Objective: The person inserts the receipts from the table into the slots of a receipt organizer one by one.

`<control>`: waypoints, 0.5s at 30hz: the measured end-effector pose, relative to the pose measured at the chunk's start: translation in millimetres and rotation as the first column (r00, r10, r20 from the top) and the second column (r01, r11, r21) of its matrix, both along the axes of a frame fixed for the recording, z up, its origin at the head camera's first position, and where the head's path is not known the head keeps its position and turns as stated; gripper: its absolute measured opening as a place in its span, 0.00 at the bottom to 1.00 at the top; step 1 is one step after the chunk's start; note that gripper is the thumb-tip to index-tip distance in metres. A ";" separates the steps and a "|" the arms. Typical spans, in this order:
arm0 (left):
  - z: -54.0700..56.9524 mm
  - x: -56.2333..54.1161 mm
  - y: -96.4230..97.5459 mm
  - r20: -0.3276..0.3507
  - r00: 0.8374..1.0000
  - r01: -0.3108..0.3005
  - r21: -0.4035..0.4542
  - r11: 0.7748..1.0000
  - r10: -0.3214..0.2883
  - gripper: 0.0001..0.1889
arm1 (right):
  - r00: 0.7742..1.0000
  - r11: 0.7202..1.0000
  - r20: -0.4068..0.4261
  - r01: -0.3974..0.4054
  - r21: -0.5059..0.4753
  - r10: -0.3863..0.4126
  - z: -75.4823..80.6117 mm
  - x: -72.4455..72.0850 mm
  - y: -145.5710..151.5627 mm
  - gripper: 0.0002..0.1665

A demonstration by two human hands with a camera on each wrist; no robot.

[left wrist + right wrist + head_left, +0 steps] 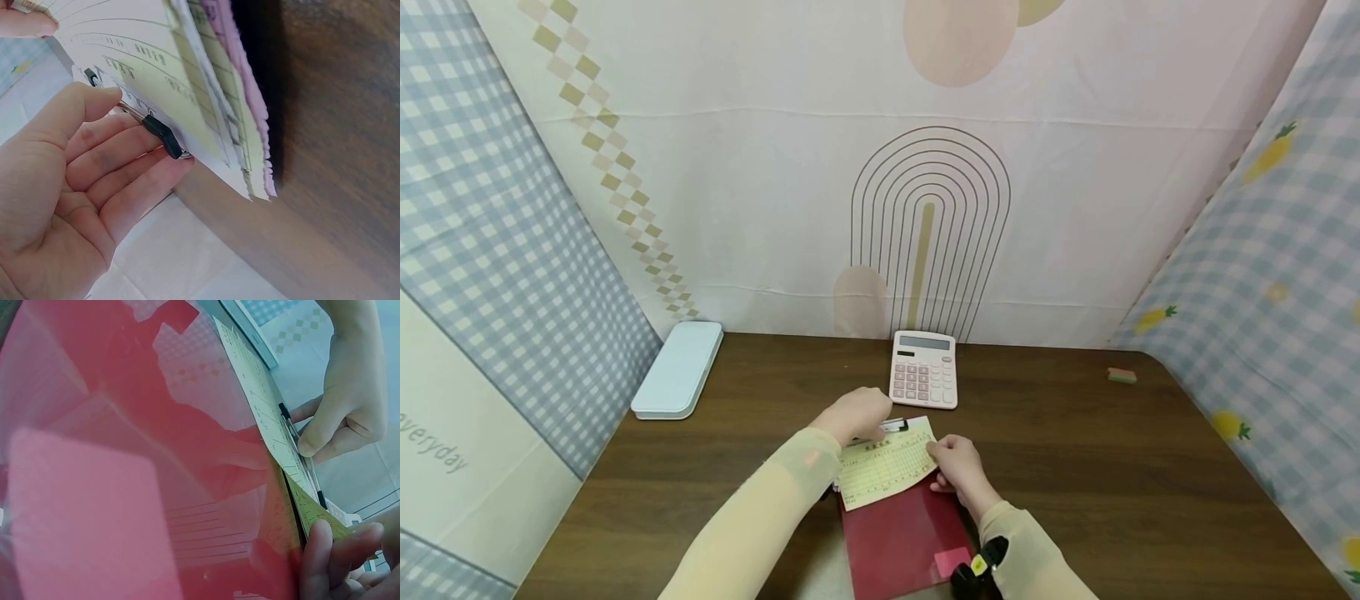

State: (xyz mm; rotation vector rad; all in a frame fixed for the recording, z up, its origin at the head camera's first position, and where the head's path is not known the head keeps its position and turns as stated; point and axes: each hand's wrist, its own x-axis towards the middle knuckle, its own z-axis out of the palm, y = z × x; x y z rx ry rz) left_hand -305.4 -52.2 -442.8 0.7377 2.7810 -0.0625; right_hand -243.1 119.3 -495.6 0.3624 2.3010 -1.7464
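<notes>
A glossy red folder (891, 546) lies at the table's near middle, a pink square (952, 561) on its lower right. Across its top rests a yellow printed form (883, 468); in the left wrist view, yellow, white and pink sheets (215, 81) with ragged edges show as a layered stack. My left hand (859, 414) is at the top edge, pinching a metal clip (164, 134) with black ends between thumb and fingers. At the form's right edge, my right hand (958, 467) pinches the paper, whose corner curls up in the right wrist view.
Just beyond the folder is a pink-and-white calculator (923, 398). A pale blue flat case (679, 371) sits at the back left. Toward the back right lies a small pink-and-green block (1122, 376). Patterned cloth walls (760, 208) enclose the brown table (1075, 475) at back and sides.
</notes>
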 end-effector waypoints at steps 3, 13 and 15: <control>-0.2 -0.6 -0.4 0.004 1.000 -0.001 0.005 1.000 0.001 0.11 | 1.000 1.000 0.000 0.003 -0.002 -0.003 -0.1 0.1 -0.1 0.10; -1.0 -1.9 -0.8 0.007 1.000 0.010 0.005 1.000 -0.010 0.12 | 1.000 1.000 0.006 0.022 -0.019 -0.022 0.2 -0.4 -0.7 0.11; -1.7 -2.1 -0.4 0.008 1.000 0.004 0.004 1.000 -0.004 0.12 | 1.000 0.999 0.007 0.021 -0.027 -0.021 0.7 -0.1 -0.3 0.11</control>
